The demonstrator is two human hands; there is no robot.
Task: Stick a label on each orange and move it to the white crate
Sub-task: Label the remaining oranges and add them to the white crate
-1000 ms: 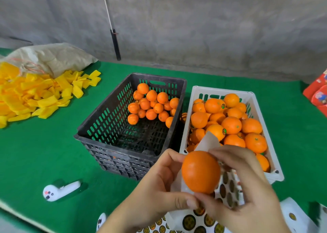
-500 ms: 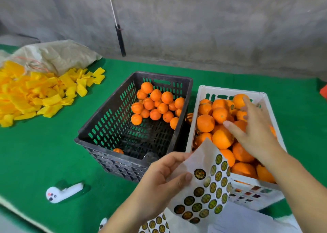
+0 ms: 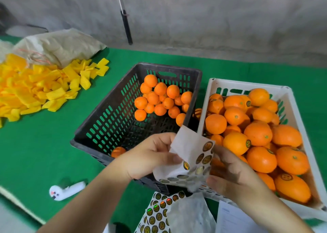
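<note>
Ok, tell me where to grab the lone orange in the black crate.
Take the lone orange across its round sides, reaching straight down from above. It sits at the black crate floor against the near wall, so only its top is open.

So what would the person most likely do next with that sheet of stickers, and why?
Probably peel one round label off. The left hand holds the label sheet bent over, and the right hand has its fingers at the sheet's edge, holding no orange. Unlabelled oranges still wait in the black crate beside the white crate.
</note>
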